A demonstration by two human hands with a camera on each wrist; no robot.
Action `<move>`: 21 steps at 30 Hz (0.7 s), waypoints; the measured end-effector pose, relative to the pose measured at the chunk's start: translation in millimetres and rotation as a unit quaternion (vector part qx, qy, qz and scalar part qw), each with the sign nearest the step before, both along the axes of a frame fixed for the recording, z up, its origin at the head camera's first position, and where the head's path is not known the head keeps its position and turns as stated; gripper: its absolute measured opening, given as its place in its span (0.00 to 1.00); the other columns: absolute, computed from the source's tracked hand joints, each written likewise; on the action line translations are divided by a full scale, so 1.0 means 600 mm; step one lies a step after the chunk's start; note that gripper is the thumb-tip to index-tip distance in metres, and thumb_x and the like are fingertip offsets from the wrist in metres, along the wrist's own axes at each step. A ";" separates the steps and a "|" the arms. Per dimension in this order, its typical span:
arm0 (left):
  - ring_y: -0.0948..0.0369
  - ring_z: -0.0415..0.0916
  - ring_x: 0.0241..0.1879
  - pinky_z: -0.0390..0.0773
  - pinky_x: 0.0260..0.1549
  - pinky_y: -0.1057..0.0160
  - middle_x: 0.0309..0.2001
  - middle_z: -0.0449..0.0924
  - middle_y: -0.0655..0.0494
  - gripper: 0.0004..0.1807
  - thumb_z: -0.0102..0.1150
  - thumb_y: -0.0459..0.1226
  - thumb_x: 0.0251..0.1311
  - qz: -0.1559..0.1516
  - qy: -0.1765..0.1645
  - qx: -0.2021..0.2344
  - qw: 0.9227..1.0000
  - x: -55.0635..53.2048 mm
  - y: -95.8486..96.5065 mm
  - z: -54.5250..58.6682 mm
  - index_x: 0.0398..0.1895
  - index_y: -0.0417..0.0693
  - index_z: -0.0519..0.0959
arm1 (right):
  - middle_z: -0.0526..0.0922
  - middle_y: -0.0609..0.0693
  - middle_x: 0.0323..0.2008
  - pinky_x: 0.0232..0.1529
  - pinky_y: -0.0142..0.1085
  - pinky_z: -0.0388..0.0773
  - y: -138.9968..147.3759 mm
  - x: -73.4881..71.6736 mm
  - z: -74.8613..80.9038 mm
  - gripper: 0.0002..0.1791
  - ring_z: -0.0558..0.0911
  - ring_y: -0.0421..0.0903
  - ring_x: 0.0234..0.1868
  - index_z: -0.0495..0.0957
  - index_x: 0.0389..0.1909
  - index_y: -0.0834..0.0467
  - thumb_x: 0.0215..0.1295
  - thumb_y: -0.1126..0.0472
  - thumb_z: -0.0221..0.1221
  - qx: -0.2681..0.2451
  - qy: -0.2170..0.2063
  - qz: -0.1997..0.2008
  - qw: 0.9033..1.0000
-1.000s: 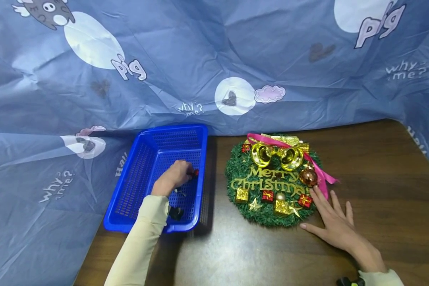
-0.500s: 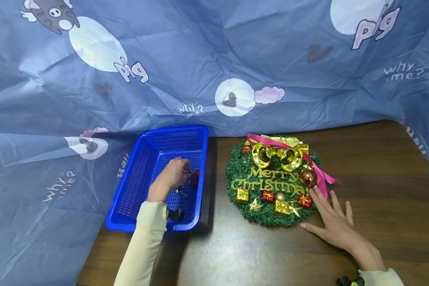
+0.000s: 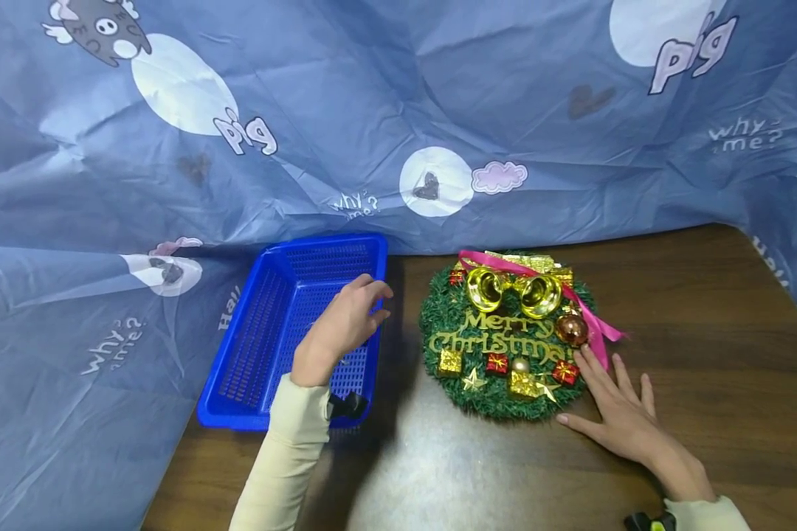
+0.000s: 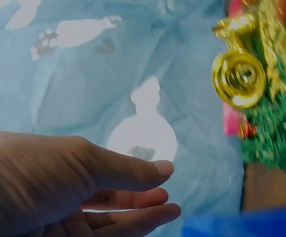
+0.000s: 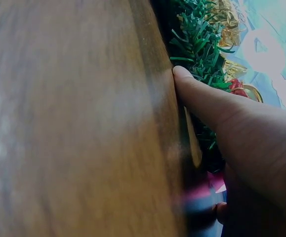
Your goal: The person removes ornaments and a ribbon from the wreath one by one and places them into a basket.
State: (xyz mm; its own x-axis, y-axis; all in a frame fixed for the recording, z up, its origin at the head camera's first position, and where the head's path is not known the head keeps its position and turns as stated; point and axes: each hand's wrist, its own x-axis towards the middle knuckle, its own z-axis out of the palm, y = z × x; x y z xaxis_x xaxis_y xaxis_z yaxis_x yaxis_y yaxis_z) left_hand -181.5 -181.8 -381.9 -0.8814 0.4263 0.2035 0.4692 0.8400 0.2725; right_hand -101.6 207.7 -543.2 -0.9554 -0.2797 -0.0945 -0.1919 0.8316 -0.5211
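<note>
My left hand [image 3: 342, 324] is raised over the right side of the blue plastic basket [image 3: 239, 421], its fingers loosely bent. In the left wrist view the thumb [image 4: 133, 170] stands apart from the fingertips and nothing shows between them. A small shiny piece in the basket is partly seen below the hand; the rest there is hidden. My right hand [image 3: 627, 424] lies spread on the table, its fingertips at the lower right edge of the green Christmas wreath [image 3: 438, 317]. The wreath carries gold bells [image 3: 540, 295], a copper bauble [image 3: 573, 329] and gold "Merry Christmas" lettering [image 3: 501, 343].
The brown wooden table [image 3: 452, 472] carries the basket at left and the wreath at centre right. A blue printed cloth [image 3: 345, 96] hangs behind the table. A pink ribbon [image 3: 601, 324] trails off the wreath's right side.
My left hand has risen from inside the basket and moved right, towards its right rim. The red pieces seen under it half a second ago are now out of sight. The right hand stays put.
</note>
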 end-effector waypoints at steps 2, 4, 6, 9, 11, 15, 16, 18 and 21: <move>0.55 0.76 0.35 0.79 0.38 0.57 0.36 0.77 0.48 0.11 0.65 0.29 0.53 -0.016 0.009 0.006 1.000 0.003 0.015 0.002 0.41 0.40 0.80 | 0.26 0.44 0.76 0.60 0.66 0.10 0.000 0.000 0.000 0.57 0.29 0.68 0.73 0.31 0.76 0.44 0.57 0.30 0.55 -0.001 -0.001 0.000 1.000; 0.56 0.76 0.34 0.79 0.36 0.58 0.35 0.77 0.49 0.10 0.64 0.27 0.53 -0.035 0.015 0.010 0.999 0.006 0.030 0.001 0.40 0.41 0.80 | 0.26 0.44 0.76 0.60 0.66 0.11 0.000 0.000 0.000 0.57 0.29 0.68 0.73 0.31 0.76 0.44 0.57 0.30 0.55 0.000 0.000 0.000 1.000; 0.56 0.76 0.35 0.79 0.37 0.59 0.36 0.77 0.49 0.10 0.63 0.27 0.53 -0.051 0.014 0.013 0.999 0.010 0.045 -0.001 0.40 0.41 0.80 | 0.26 0.44 0.76 0.60 0.66 0.11 0.001 0.000 0.000 0.57 0.29 0.68 0.73 0.31 0.76 0.44 0.57 0.30 0.55 0.000 -0.001 -0.001 1.000; 0.57 0.77 0.37 0.81 0.38 0.61 0.39 0.77 0.50 0.12 0.63 0.28 0.55 -0.069 -0.002 0.006 0.998 0.018 0.068 -0.005 0.43 0.41 0.80 | 0.26 0.43 0.76 0.60 0.66 0.10 0.001 0.000 0.000 0.57 0.29 0.67 0.73 0.31 0.76 0.44 0.57 0.30 0.55 0.001 -0.002 -0.001 1.000; 0.57 0.78 0.39 0.81 0.40 0.62 0.41 0.77 0.50 0.13 0.64 0.30 0.56 -0.078 -0.016 0.000 0.997 0.021 0.084 -0.008 0.46 0.41 0.80 | 0.26 0.43 0.76 0.60 0.66 0.10 0.000 -0.001 0.000 0.57 0.29 0.67 0.73 0.31 0.76 0.43 0.57 0.30 0.55 0.004 0.000 -0.002 1.000; 0.57 0.79 0.40 0.81 0.39 0.63 0.43 0.77 0.50 0.14 0.64 0.32 0.57 -0.097 -0.031 -0.012 0.995 0.025 0.110 -0.015 0.47 0.42 0.79 | 0.26 0.44 0.76 0.60 0.66 0.10 -0.001 -0.001 0.001 0.56 0.29 0.67 0.73 0.31 0.76 0.44 0.57 0.30 0.55 0.004 0.006 -0.001 1.000; 0.57 0.79 0.40 0.81 0.39 0.63 0.43 0.77 0.50 0.14 0.63 0.32 0.58 -0.103 -0.033 -0.015 0.994 0.025 0.116 -0.017 0.47 0.42 0.79 | 0.27 0.44 0.76 0.60 0.66 0.10 -0.001 0.000 0.001 0.56 0.29 0.67 0.73 0.31 0.76 0.44 0.57 0.30 0.55 0.004 0.007 -0.001 1.000; 0.57 0.79 0.40 0.81 0.39 0.63 0.44 0.77 0.51 0.14 0.63 0.32 0.58 -0.111 -0.039 -0.021 0.993 0.027 0.127 -0.021 0.48 0.43 0.79 | 0.27 0.44 0.76 0.60 0.66 0.10 -0.001 0.000 0.001 0.56 0.29 0.67 0.73 0.31 0.76 0.44 0.58 0.31 0.56 0.003 0.008 0.000 1.000; 0.58 0.79 0.42 0.81 0.41 0.64 0.45 0.77 0.51 0.14 0.62 0.33 0.59 -0.122 -0.048 -0.034 0.991 0.028 0.146 -0.027 0.49 0.44 0.79 | 0.27 0.44 0.76 0.60 0.66 0.11 -0.001 0.000 0.002 0.57 0.30 0.67 0.73 0.31 0.76 0.44 0.57 0.31 0.56 0.004 0.008 -0.002 1.000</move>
